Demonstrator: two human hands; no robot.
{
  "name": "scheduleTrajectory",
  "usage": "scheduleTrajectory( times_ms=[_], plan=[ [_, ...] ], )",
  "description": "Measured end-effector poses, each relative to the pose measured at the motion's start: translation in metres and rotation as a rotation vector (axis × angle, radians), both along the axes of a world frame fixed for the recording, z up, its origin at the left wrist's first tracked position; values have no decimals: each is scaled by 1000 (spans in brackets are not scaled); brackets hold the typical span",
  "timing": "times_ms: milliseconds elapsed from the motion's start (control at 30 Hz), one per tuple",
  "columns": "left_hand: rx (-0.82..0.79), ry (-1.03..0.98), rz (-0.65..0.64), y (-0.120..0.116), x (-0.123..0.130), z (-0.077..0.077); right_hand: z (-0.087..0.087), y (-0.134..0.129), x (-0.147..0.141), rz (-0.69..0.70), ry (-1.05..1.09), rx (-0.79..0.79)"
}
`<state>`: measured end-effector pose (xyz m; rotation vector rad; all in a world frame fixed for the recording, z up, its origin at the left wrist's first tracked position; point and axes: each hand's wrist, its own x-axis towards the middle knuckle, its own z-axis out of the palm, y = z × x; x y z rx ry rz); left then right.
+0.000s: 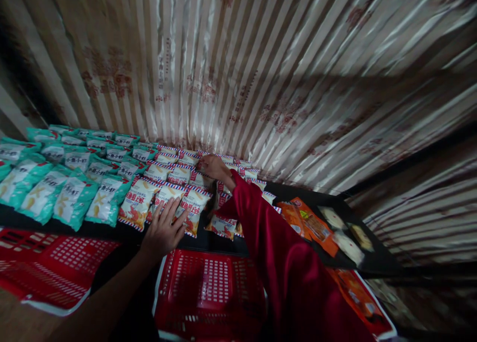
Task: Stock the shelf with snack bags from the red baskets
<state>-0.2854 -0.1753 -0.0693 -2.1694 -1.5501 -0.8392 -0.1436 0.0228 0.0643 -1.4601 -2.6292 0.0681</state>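
Note:
My left hand [166, 229] lies with its fingers stretched and spread over the lower part of the front-row snack bags, touching a white and orange snack bag [167, 199]. Farther back, my right hand [214, 167] reaches over the rows, its fingers bent down at the top edge of another white and orange snack bag [201, 179]. Its fingertips are partly hidden, and the fingers look closed on that edge. These bags have striped red, white and blue borders and stand leaning in rows on a black shelf [223, 243]. My red sleeve covers part of the rows on the right.
Rows of teal snack bags [74, 198] fill the left of the shelf. Orange packets [313, 223] and pale packs [346, 245] lie to the right. Red baskets [208, 282] stand below the front edge. A striped, printed plastic sheet [208, 69] hangs close behind.

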Motion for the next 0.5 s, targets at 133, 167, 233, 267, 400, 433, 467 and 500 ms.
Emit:
scheduleTrajectory(
  times_ms=[133, 167, 233, 267, 400, 433, 467, 500],
  plan=[
    [-3, 5, -7, -1, -1, 0, 15, -28, 11, 43, 94, 7],
    [-3, 9, -11, -1, -1, 0, 17, -38, 15, 41, 180, 21],
    [-6, 8, -15, -2, -1, 0, 15, -62, 26, 109, 360, 76],
    [-12, 3, -16, -2, -1, 0, 12, -75, 32, 115, 435, 107],
    [-53, -26, -12, -3, -1, -1, -16, -132, 57, 24, 619, 227],
    [-60, -29, -12, -3, -1, -1, -26, -146, 64, -39, 650, 257],
    [-64, -29, -14, -3, -1, 0, -37, -158, 71, -102, 672, 280],
    [-68, -26, -15, -3, -1, 0, -49, -169, 78, -159, 687, 295]
  ],
)
